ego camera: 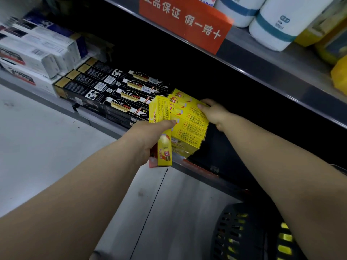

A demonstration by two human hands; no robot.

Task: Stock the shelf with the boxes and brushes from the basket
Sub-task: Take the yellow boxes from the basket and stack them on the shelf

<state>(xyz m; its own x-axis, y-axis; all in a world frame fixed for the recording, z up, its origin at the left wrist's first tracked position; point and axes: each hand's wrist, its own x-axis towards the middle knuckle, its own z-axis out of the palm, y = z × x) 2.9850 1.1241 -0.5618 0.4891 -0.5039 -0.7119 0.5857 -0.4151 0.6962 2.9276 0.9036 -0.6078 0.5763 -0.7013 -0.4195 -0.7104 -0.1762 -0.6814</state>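
Head view, looking down past both bare forearms: the lower shelf runs on a slant from the left edge toward the bottom right, and an upper shelf above it carries a red sign and white bottles. At the bottom right corner of the floor sits the dark slotted basket, with yellow packs showing through its holes. Along the lower shelf's left end lie white boxes, then rows of black boxes lined up to the front edge. Just right of those, touching them, is the yellow stack, several flat boxes piled at the front edge. The right hand has its fingers curled over the far end of that stack, thumb tucked underneath, gripping it. The left hand is wrapped round a single yellow box, thumb across its face. That box stands nearly upright against the stack's left side, its lower end hanging out past the shelf's front edge.
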